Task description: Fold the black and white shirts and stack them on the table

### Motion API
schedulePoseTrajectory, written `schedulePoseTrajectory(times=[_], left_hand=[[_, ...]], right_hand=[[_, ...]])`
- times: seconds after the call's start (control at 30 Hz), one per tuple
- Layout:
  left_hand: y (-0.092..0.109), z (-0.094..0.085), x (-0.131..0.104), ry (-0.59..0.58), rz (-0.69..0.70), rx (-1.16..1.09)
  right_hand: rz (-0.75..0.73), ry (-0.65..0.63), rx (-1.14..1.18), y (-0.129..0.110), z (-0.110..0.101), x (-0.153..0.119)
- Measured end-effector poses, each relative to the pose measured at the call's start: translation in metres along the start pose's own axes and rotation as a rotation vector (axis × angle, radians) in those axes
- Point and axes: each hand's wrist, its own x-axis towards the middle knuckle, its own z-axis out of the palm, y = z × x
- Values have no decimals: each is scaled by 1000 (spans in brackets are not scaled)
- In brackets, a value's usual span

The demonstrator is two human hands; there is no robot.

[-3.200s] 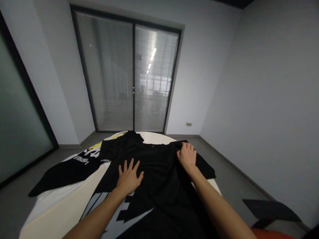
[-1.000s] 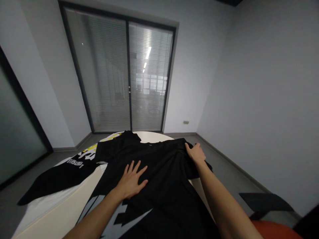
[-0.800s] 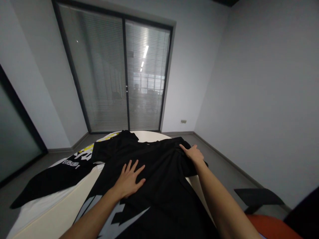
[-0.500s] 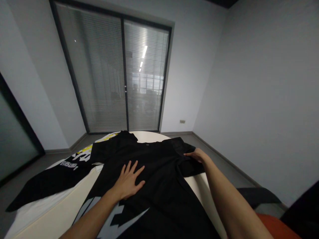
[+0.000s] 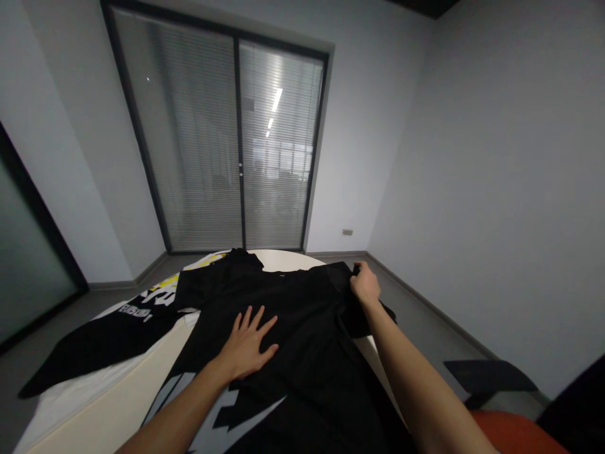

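Observation:
A black T-shirt (image 5: 302,328) with a grey print is spread over the table, its neckline toward the far edge. My left hand (image 5: 248,347) lies flat on the shirt's chest with fingers spread. At the shirt's right sleeve, my right hand (image 5: 366,284) is closed on the black fabric, thumb and fingers pinching it near the shoulder. Part of that sleeve hangs below the hand and is partly hidden behind my wrist.
Left of the shirt lies another garment (image 5: 104,337) in black, white and yellow with lettering. The pale table (image 5: 288,259) has a rounded far edge. At the lower right stand a black armrest (image 5: 489,376) and an orange seat (image 5: 515,432). Glass doors (image 5: 278,189) are beyond.
My right hand has moved up and slightly left along the sleeve, from its lower part to near the shoulder, and the sleeve fabric has shifted. My left hand stays flat in place.

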Motion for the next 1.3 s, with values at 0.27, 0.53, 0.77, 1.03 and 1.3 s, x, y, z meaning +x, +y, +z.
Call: schedulePoseTrajectory(times=[0.27, 0.53, 0.77, 1.03, 1.3], left_hand=[[1, -3, -1, -9, -6, -7], [0, -3, -1, 1, 0, -8], [-6, 8, 3, 79, -4, -81], [-69, -31, 33, 530, -463, -152], [-191, -68, 44, 462, -801, -259]], right_hand=[[-489, 45, -221, -40, 22, -40], [-611, -110, -392, -45, 51, -71], [-475, -40, -393, -50, 67, -72], [-323, -282, -475, -31, 83, -57], [-438, -111, -473, -58, 81, -78]])
